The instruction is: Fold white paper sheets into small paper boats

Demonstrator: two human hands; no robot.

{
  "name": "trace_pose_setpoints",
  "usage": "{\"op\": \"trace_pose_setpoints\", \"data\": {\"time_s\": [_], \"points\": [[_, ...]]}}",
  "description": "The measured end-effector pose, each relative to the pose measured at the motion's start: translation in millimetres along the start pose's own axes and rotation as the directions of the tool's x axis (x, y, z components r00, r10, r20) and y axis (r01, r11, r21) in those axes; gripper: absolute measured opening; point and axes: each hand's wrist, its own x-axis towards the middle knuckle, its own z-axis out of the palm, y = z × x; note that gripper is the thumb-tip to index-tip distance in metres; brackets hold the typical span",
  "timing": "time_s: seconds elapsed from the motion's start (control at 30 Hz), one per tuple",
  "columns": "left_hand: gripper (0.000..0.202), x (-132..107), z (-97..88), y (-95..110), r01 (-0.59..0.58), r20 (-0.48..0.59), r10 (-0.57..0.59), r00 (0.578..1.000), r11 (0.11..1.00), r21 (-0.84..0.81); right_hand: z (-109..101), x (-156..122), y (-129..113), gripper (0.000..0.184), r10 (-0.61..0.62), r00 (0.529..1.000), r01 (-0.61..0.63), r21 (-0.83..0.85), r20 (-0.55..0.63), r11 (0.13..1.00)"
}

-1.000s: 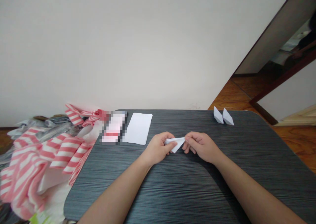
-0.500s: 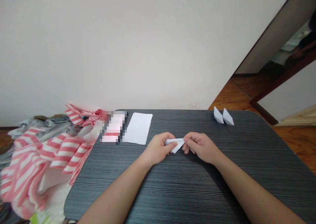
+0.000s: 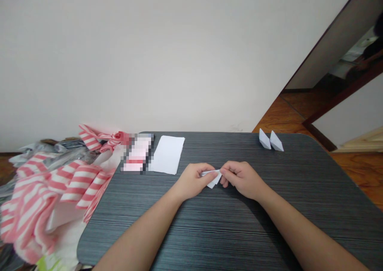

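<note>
A small folded piece of white paper (image 3: 213, 178) is pinched between my left hand (image 3: 191, 180) and my right hand (image 3: 241, 179), above the dark grey table (image 3: 209, 231). Most of it is hidden by my fingers, and one pointed corner hangs below. Far from both hands, a pair of folded paper boats (image 3: 271, 140) stands near the table's back right edge. A flat white paper sheet (image 3: 167, 154) lies at the back, up and to the left of my left hand.
A pixelated pink-and-white item (image 3: 138, 154) lies left of the sheet. Pink-and-white striped fabric (image 3: 74, 187) is heaped beyond the table's left edge. A wooden floor (image 3: 295, 111) and a dark-framed door or mirror (image 3: 353, 63) are at the right.
My hands have drawn closer together, and my right hand has moved left. Less of the folded paper shows between my fingers, and it looks more tightly folded.
</note>
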Motion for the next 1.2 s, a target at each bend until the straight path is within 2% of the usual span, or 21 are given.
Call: {"op": "trace_pose_setpoints", "data": {"time_s": [0.17,0.47,0.7,0.83,1.2], "points": [[0.037,0,0.1,2,-0.017,0.018,0.016,1.000,0.998,0.059,1,1,-6,0.025,0.002,1.000,-0.002,-0.014,0.022,1.000],[0.037,0,-1.2,3,-0.031,0.031,0.029,0.999,0.997,0.068,1,1,-7,0.025,0.018,0.999,-0.018,0.016,0.049,1.000],[0.034,0,-0.8,1,0.018,-0.011,-0.017,1.000,0.998,0.065,-1,1,-3,0.024,0.007,1.000,-0.007,0.004,0.030,1.000],[0.036,0,-1.5,0,0.026,0.007,-0.026,1.000,0.997,0.068,-2,1,0,0.025,0.017,0.999,-0.018,0.022,0.034,1.000],[0.035,1,-0.3,-10,0.076,0.011,-0.075,0.997,0.996,-0.050,-4,0,7,0.025,0.053,0.999,-0.054,0.128,0.011,0.990]]}}
